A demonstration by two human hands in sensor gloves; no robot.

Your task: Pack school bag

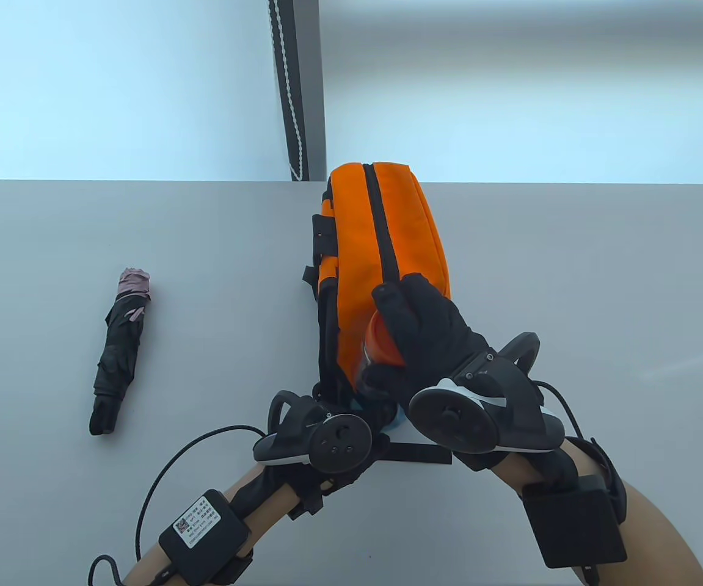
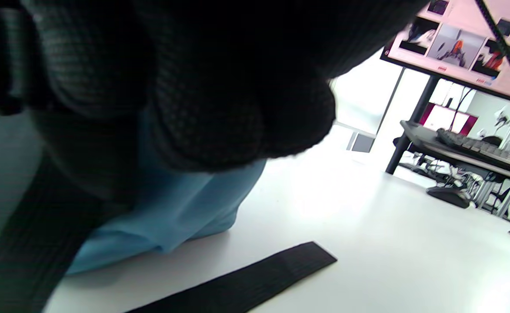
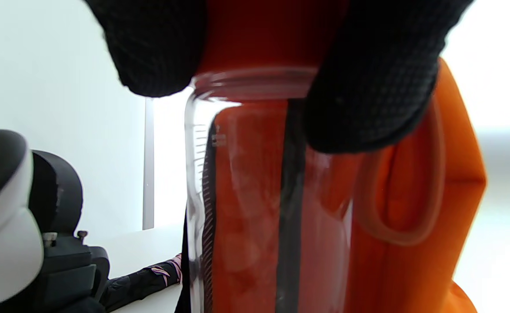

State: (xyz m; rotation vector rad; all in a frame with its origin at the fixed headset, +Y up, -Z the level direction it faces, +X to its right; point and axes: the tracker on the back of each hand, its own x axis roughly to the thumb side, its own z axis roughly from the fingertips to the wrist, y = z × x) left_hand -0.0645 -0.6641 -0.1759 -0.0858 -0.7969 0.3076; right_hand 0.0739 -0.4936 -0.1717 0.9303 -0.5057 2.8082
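Note:
The orange school bag [image 1: 388, 232] lies lengthwise in the middle of the table, its black zip on top. My right hand [image 1: 391, 332] grips a clear water bottle by its orange lid [image 1: 380, 349] at the bag's near end. In the right wrist view my fingers [image 3: 368, 87] wrap the lid above the clear bottle body [image 3: 255, 195], with the bag [image 3: 411, 195] right behind it. My left hand [image 1: 351, 421] is at the bag's near lower corner; its fingers [image 2: 220, 108] curl against blue fabric [image 2: 181, 213] of the bag.
A folded black umbrella [image 1: 120, 351] with a pink tip lies on the table's left side. A black bag strap [image 1: 415, 453] trails on the table near my wrists. A window blind cord [image 1: 290, 91] hangs behind the far table edge.

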